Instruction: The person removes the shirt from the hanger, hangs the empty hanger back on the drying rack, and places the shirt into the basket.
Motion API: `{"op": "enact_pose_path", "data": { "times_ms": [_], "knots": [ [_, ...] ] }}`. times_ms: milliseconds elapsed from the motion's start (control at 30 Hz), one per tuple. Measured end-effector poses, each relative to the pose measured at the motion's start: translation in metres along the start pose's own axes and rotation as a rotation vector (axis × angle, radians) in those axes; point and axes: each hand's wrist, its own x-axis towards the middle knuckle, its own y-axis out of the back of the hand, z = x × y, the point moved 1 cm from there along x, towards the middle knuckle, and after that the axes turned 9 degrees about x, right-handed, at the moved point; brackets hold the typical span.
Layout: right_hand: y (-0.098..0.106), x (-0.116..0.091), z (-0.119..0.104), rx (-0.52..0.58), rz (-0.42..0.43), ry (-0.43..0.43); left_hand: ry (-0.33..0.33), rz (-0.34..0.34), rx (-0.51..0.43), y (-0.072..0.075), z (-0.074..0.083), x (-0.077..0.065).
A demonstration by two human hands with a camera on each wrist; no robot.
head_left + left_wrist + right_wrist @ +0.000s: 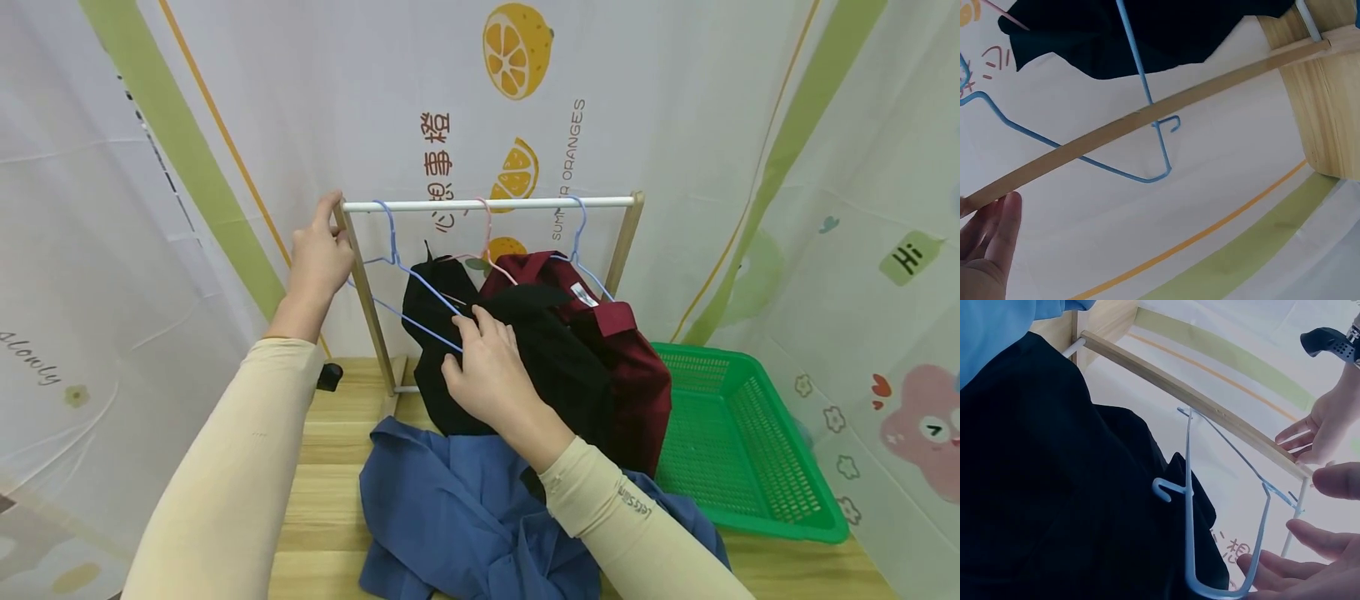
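My left hand (321,258) grips the upper left corner of a small clothes rack (365,308), its fingers at the wooden post (1116,128). From the white rail hangs a bare blue hanger (429,289), turned at an angle. My right hand (487,367) touches that hanger's near end with extended fingers; in the right wrist view the thumb (1338,481) stands apart from the wire. Behind and beside this hand, a black garment (558,342) hangs on a pink hanger (489,229). Further right, a dark red garment (637,367) hangs on another blue hanger (579,233).
A blue garment (450,500) lies crumpled on the wooden table (318,492) in front of the rack. To the right sits a green plastic basket (720,442). A printed white curtain (247,83) surrounds the table.
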Motion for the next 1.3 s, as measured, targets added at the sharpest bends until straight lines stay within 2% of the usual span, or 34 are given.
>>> {"op": "enact_pose_path", "data": {
  "times_ms": [233, 600, 733, 867, 933, 1033, 1167, 1300],
  "knots": [
    [0.002, 0.0, 0.003, 0.004, 0.007, 0.008, -0.007, -0.053, 0.033, 0.002, -0.002, 0.001],
    [0.01, -0.003, 0.002, 0.029, 0.03, 0.042, -0.02, -0.062, 0.037, -0.002, -0.005, -0.002],
    [0.016, -0.006, 0.003, 0.048, 0.043, 0.046, -0.03, -0.04, 0.039, -0.003, -0.004, -0.004],
    [0.024, -0.013, 0.004, 0.063, 0.016, 0.015, -0.018, 0.002, 0.028, -0.003, 0.001, -0.013],
    [0.028, -0.019, 0.006, 0.069, -0.004, -0.009, -0.001, 0.012, 0.03, -0.001, 0.006, -0.022],
    [0.037, -0.033, 0.008, 0.081, -0.027, -0.033, 0.03, 0.007, 0.031, 0.003, 0.014, -0.043],
    [0.049, -0.055, 0.015, 0.094, -0.065, -0.046, 0.054, -0.015, 0.013, 0.009, 0.02, -0.081],
    [0.053, -0.079, 0.027, 0.094, -0.11, -0.068, 0.082, -0.062, 0.003, 0.011, 0.02, -0.122]
  ]
}}
